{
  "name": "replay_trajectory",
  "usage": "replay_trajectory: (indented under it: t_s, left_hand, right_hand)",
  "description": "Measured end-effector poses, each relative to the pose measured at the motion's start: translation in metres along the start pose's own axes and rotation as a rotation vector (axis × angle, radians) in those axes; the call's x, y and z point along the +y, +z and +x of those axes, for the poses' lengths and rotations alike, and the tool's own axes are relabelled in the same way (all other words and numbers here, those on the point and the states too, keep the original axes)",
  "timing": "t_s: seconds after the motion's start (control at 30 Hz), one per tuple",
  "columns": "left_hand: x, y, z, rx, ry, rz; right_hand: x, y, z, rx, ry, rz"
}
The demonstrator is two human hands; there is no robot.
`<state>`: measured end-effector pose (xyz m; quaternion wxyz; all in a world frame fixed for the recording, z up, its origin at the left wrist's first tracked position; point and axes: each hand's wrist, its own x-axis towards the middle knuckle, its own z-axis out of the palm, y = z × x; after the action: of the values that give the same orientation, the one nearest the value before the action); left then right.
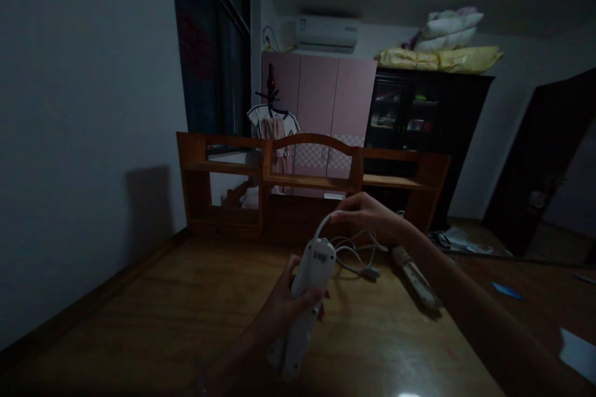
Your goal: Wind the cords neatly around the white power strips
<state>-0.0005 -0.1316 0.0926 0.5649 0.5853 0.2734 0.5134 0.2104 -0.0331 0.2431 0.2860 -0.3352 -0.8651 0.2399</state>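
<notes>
My left hand [293,304] is wrapped round a white power strip [308,322], which it holds tilted above the wooden table. The strip's underside, with screws and a label, faces me. From its upper end a white cord [321,223] curves up to my right hand [361,214], whose fingers pinch it. The rest of the cord lies in loose loops on the table beyond the strip, with a grey plug [371,273] at its end. A second white power strip [416,279] rests on the table, under and beside my right forearm.
A wooden shelf unit [310,183] stands along the table's far edge [223,240]. On the left is a wall [93,136]. Papers [506,290] lie on the floor to the right. Farther back are a pink wardrobe [319,93] and a dark cabinet [456,111]. The room is dim.
</notes>
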Motion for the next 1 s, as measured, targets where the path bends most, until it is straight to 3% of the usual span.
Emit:
replay_trajectory:
  t_s: [0.23, 0.33, 0.43, 0.53, 0.63, 0.77, 0.87, 1.0]
  left_hand:
    - [-0.005, 0.000, 0.002, 0.003, -0.099, -0.002]
    - [0.001, 0.007, 0.012, -0.071, -0.127, 0.008]
    - [0.015, 0.013, 0.035, -0.151, -0.118, 0.028]
    - [0.035, 0.011, 0.072, -0.098, -0.045, 0.052]
    - [0.048, -0.003, 0.113, -0.002, 0.012, 0.156]
    - [0.046, -0.031, 0.151, 0.033, -0.034, 0.301]
    - [0.040, -0.051, 0.167, 0.115, -0.005, 0.426]
    - [0.037, -0.078, 0.182, 0.379, 0.190, 0.685]
  right_hand:
    - [0.021, 0.004, -0.004, -0.007, 0.043, 0.066]
    - [0.028, 0.007, -0.008, -0.028, 0.042, 0.146]
    - [0.041, 0.013, -0.005, -0.060, 0.061, 0.253]
    - [0.060, 0.017, 0.009, -0.008, 0.090, 0.334]
    - [0.079, 0.020, 0.030, 0.153, 0.076, 0.296]
    - [0.092, 0.028, 0.054, 0.314, 0.044, 0.061]
    - [0.090, 0.041, 0.058, 0.343, 0.067, -0.080]
    - [0.079, 0.055, 0.048, 0.297, 0.158, -0.274]
